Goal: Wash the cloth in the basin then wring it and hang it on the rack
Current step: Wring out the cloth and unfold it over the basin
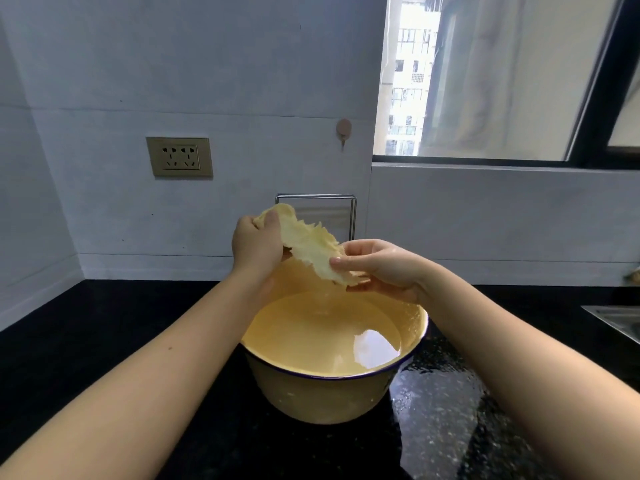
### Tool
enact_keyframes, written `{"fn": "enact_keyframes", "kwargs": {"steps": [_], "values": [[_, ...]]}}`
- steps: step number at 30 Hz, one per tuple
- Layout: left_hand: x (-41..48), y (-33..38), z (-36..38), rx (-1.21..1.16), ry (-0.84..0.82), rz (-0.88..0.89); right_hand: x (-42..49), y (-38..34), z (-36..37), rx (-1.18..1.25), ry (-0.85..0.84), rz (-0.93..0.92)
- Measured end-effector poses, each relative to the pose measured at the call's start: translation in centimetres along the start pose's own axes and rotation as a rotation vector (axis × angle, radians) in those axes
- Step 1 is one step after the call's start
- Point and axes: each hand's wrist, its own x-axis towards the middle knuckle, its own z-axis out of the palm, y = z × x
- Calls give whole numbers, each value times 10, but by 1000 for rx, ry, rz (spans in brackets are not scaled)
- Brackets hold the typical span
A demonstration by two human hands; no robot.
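Observation:
A pale yellow cloth (310, 244), bunched and twisted, is held in the air above the far side of a yellow enamel basin (322, 396) with a dark blue rim. My left hand (254, 245) grips the cloth's upper left end. My right hand (377, 268) pinches its lower right end between thumb and fingers. The basin holds water, and it stands on a black counter. Behind the hands, against the wall, is a small metal rack (349, 211), partly hidden by the cloth.
Wet patches shine on the black counter (450, 403) to the right of the basin. A steel sink edge (613, 322) shows at the far right. On the wall are a brass socket plate (180, 157) and a round hook (344, 130). A window fills the upper right.

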Motion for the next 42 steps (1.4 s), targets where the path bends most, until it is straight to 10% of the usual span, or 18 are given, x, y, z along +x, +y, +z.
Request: {"fn": "enact_keyframes", "kwargs": {"steps": [11,23,42], "values": [[-7,-1,-22,-222,-439,-189,-12,-9,-21,324,421,-189],[-19,-2,-19,332,-901,-40,-10,-36,1,149,272,-383],[-17,-1,5,135,-742,-62,18,-33,-19,-37,560,-386]]}}
